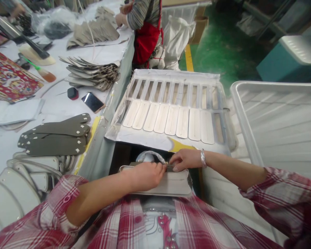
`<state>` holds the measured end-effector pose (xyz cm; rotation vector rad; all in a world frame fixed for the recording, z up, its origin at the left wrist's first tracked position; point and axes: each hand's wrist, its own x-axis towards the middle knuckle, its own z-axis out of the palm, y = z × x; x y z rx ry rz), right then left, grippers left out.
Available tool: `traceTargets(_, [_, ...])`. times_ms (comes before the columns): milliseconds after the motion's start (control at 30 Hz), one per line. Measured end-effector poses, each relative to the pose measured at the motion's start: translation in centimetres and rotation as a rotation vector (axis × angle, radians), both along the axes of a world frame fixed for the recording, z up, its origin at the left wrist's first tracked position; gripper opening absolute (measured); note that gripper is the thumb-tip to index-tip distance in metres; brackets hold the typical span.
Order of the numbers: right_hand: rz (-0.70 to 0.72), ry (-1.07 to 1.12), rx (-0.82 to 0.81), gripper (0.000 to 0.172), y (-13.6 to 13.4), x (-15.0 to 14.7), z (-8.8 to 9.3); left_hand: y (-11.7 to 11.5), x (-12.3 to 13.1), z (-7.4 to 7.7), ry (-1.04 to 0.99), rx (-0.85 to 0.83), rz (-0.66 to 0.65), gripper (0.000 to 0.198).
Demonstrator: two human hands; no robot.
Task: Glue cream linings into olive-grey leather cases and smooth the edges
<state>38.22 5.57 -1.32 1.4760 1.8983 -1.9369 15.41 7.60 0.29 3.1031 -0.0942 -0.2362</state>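
Both my hands meet over a flat grey-beige leather piece (171,183) held low in front of my lap. My left hand (145,175) is closed, its fingers pinching at a small metal fitting (166,165) on the piece's top edge. My right hand (184,159), with a silver bracelet on the wrist, is also closed and pinches the same spot from the other side. The fingertips of both hands touch there. A rounded grey part (147,156) shows just behind the piece.
A slatted rack (171,138) with several pale oblong pieces lies ahead. A white plastic tray (248,138) stands at right. On the table at left lie dark leather strips (54,136), white straps (15,186), a phone (92,102) and stacked pieces. Another person in a red apron (145,34) works beyond.
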Motion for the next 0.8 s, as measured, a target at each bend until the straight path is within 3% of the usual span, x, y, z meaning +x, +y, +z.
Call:
traceTargets(67, [0.009, 0.001, 0.023, 0.059, 0.2, -0.4, -0.2, 0.8, -0.1, 0.2, 0.032, -0.057, 0.014, 0.04])
traceTargets(200, [0.112, 0.115, 0.126, 0.045, 0.7, -0.9, -0.7, 4.2, -2.2, 0.8, 0.182, -0.45, 0.102, 0.041])
traceTargets(333, [0.143, 0.159, 0.038, 0.047, 1.3, -2.0, -1.0, 6.7, -5.8, 0.8, 0.204, -0.736, 0.229, 0.041])
traceTargets(567, [0.159, 0.21, 0.165, 0.044, 2.4, -6.8, 0.1, 5.8, -7.4, -0.7, 0.146, -0.651, 0.183, 0.05])
traceTargets(800, [0.097, 0.135, 0.245, 0.046, 2.7, -10.2, -0.8, 6.8, -11.3, -0.3, 0.099, -0.587, 0.222, 0.041])
